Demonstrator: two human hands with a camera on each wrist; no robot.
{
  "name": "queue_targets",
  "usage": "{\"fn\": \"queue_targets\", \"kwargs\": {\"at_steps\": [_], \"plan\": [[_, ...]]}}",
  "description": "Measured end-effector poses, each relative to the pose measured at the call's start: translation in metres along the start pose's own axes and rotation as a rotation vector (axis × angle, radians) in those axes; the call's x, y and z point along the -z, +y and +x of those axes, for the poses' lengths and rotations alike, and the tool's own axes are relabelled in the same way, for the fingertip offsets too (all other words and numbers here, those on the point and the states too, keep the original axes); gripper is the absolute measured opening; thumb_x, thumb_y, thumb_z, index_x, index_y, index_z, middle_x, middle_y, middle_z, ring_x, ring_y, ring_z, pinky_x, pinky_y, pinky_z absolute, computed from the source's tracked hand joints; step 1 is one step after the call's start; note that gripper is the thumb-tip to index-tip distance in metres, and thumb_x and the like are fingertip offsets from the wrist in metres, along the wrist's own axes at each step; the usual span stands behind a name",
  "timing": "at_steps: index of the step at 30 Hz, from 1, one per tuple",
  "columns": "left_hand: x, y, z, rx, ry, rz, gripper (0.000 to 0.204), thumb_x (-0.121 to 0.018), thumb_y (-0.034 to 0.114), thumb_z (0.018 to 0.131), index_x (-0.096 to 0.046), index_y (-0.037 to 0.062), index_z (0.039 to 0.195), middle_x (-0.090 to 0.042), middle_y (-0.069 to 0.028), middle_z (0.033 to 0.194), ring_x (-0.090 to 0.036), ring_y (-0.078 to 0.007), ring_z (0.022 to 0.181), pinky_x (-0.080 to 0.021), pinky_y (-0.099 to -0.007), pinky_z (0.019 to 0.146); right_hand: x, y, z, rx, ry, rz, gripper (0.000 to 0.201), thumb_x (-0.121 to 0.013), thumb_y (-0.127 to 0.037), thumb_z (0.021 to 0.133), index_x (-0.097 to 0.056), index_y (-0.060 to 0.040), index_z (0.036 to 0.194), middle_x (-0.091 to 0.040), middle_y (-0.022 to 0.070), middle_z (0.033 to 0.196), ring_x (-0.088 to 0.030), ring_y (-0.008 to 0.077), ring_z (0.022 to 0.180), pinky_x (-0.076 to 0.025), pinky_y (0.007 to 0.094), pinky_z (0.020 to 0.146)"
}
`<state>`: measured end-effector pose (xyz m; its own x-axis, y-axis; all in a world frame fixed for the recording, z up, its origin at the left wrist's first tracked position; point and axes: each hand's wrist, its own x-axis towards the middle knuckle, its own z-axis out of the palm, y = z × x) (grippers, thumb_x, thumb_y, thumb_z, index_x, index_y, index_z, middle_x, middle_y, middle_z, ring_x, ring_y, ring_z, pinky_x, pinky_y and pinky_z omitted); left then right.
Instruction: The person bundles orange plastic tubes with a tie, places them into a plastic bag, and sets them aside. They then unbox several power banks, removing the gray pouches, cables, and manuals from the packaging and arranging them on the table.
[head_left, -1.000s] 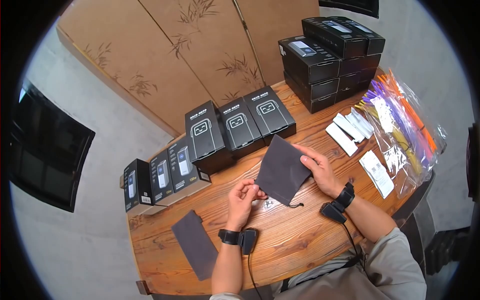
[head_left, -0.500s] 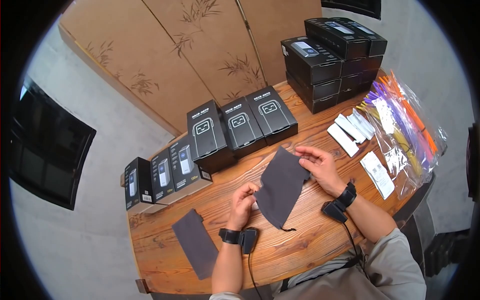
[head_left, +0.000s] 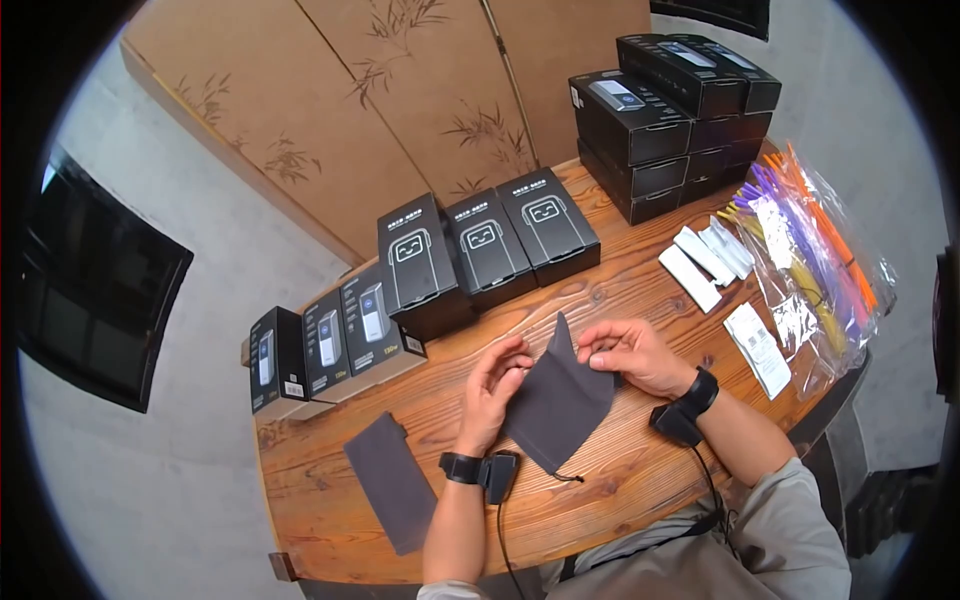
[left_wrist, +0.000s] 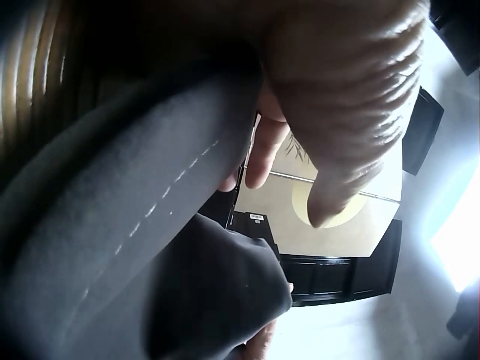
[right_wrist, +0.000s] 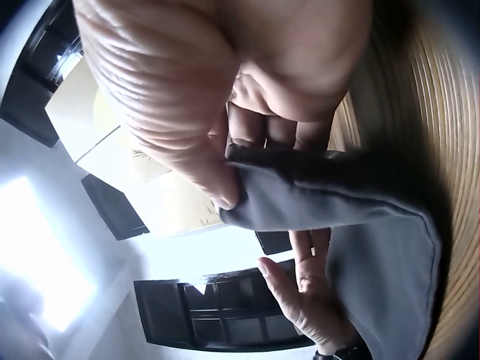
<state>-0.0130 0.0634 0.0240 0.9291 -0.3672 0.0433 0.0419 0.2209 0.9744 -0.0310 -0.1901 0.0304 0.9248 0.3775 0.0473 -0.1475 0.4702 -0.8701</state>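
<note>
A dark grey drawstring pouch [head_left: 562, 405] is held up over the table in the head view, one corner peaked and its black cord end hanging toward the person. My right hand [head_left: 645, 358] pinches the pouch's edge between thumb and fingers, as the right wrist view shows at the folded cloth [right_wrist: 289, 191]. At the pouch's other side, my left hand [head_left: 490, 395] has its thumb and fingers spread apart, close to the fabric. The left wrist view shows stitching along the near cloth [left_wrist: 142, 217]. A second grey pouch [head_left: 390, 482] lies flat beside the left forearm.
Three black boxes with a smiling-face print [head_left: 485, 245] stand behind the hands. Smaller boxes [head_left: 330, 345] stand at the left, and a box stack [head_left: 670, 130] rises at back right. White packets [head_left: 690, 280], a labelled slip [head_left: 757, 350] and bagged coloured sticks [head_left: 815, 255] lie right.
The pouch has come down toward the person and turned, its upper corner now peaked. My left hand has gone from pinching its edge to spread fingers; my right hand still holds it.
</note>
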Motion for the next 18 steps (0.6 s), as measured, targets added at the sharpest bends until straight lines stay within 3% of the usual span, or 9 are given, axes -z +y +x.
{"fn": "queue_targets", "kwargs": {"at_steps": [4, 5, 8, 11, 14, 18], "plan": [[0.001, 0.005, -0.003, 0.052, -0.137, 0.132, 0.050, -0.068, 0.008, 0.089, -0.052, 0.0031, 0.136, -0.056, -0.0072, 0.132, -0.056, -0.0159, 0.113, -0.045, -0.0302, 0.099, -0.010, -0.005, -0.003, -0.091, -0.042, -0.044, 0.027, -0.066, 0.002, 0.088, -0.063, 0.0023, 0.114, -0.069, 0.0094, 0.104, -0.064, 0.0127, 0.098, -0.051, 0.0246, 0.089], [-0.002, 0.007, -0.005, 0.086, -0.116, 0.121, 0.045, -0.070, 0.005, 0.086, -0.058, 0.0031, 0.130, -0.058, -0.0080, 0.129, -0.056, -0.0182, 0.114, -0.045, -0.0318, 0.100, -0.010, -0.005, -0.003, -0.093, -0.039, -0.050, 0.027, -0.066, 0.002, 0.088, -0.063, 0.0024, 0.114, -0.069, 0.0096, 0.105, -0.064, 0.0126, 0.098, -0.050, 0.0247, 0.089], [0.004, 0.003, -0.001, -0.092, -0.250, 0.377, 0.038, -0.072, 0.005, 0.084, -0.065, 0.0027, 0.121, -0.060, -0.0094, 0.126, -0.056, -0.0202, 0.114, -0.044, -0.0333, 0.101, -0.010, -0.004, -0.003, -0.079, -0.021, -0.081, 0.028, -0.066, 0.001, 0.088, -0.063, 0.0022, 0.116, -0.069, 0.0100, 0.106, -0.064, 0.0123, 0.099, -0.050, 0.0248, 0.090], [-0.003, 0.009, -0.002, -0.092, -0.240, 0.376, 0.033, -0.074, 0.006, 0.081, -0.068, 0.0026, 0.114, -0.062, -0.0098, 0.120, -0.057, -0.0217, 0.114, -0.044, -0.0347, 0.102, -0.008, -0.002, -0.003, -0.040, 0.000, -0.108, 0.030, -0.066, 0.000, 0.089, -0.062, 0.0016, 0.119, -0.069, 0.0097, 0.106, -0.064, 0.0120, 0.099, -0.051, 0.0246, 0.091], [-0.004, 0.011, -0.001, -0.112, -0.243, 0.456, 0.031, -0.074, 0.004, 0.083, -0.068, 0.0021, 0.114, -0.063, -0.0075, 0.113, -0.059, -0.0177, 0.108, -0.046, -0.0310, 0.098, -0.008, -0.003, -0.002, -0.021, -0.017, -0.136, 0.036, -0.068, -0.003, 0.088, -0.060, 0.0015, 0.123, -0.069, 0.0098, 0.108, -0.063, 0.0121, 0.102, -0.051, 0.0249, 0.091], [-0.003, 0.000, -0.005, 0.104, -0.080, 0.152, 0.026, -0.070, 0.001, 0.087, -0.068, 0.0001, 0.113, -0.063, -0.0036, 0.103, -0.060, -0.0097, 0.095, -0.049, -0.0224, 0.086, -0.012, -0.007, -0.003, 0.013, -0.072, -0.350, 0.041, -0.072, -0.006, 0.086, -0.060, 0.0029, 0.124, -0.066, 0.0105, 0.111, -0.060, 0.0131, 0.105, -0.050, 0.0264, 0.092]]}}
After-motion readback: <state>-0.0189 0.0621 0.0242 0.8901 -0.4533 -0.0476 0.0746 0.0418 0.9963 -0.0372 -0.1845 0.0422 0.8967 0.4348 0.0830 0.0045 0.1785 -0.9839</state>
